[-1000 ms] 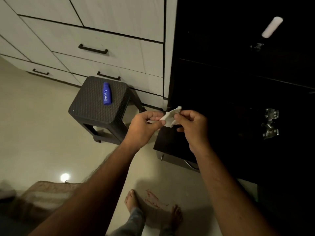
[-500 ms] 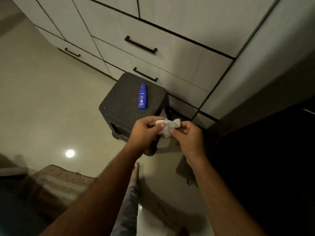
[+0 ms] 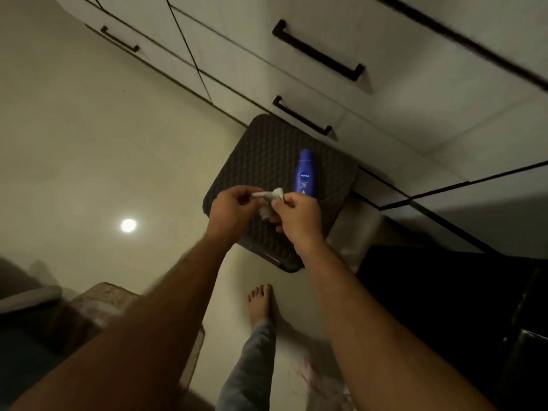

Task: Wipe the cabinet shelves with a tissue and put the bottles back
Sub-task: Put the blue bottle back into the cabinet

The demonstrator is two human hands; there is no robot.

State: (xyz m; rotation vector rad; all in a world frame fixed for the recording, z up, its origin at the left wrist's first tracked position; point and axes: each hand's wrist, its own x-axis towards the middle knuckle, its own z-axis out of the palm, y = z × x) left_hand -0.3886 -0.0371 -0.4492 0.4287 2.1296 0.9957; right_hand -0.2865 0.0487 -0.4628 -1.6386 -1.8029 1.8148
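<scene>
Both hands mid-frame, held over the near part of a dark stool (image 3: 267, 161). Left hand (image 3: 234, 212) and right hand (image 3: 299, 215) each pinch one crumpled white tissue (image 3: 268, 200) between thumb and fingertips; the tissue spans the gap between them, bunched, one lobe sticking up by the right thumb and another hanging down. Fingers of both hands curled inward. Left hand slightly motion-blurred.

Blue bottle (image 3: 304, 175), label reads NIVEA, lies flat on the textured stool top, cap end toward the upper part of the frame, base end just beside the right hand's knuckles. Can't tell if bottle and hand touch; looks apart, with the hand above the stool surface.

Stool sits centre frame, its far edge close up against the white drawer fronts (image 3: 341, 48) that fill the upper and upper-right frame. Black bar handles (image 3: 318, 51) on the drawers, one directly above the stool and another higher up, a third at upper left.

Right side and lower right: dark cabinet (image 3: 444, 292), interior too dark to read, shelves not discernible.

Floor (image 3: 103, 158) pale and glossy, bright round light reflection (image 3: 128, 225) at left of centre. Bare foot (image 3: 261, 301) and grey trouser leg at bottom centre, between the two forearms. Woven mat (image 3: 100, 301) at lower left, partly hidden by the left forearm.
</scene>
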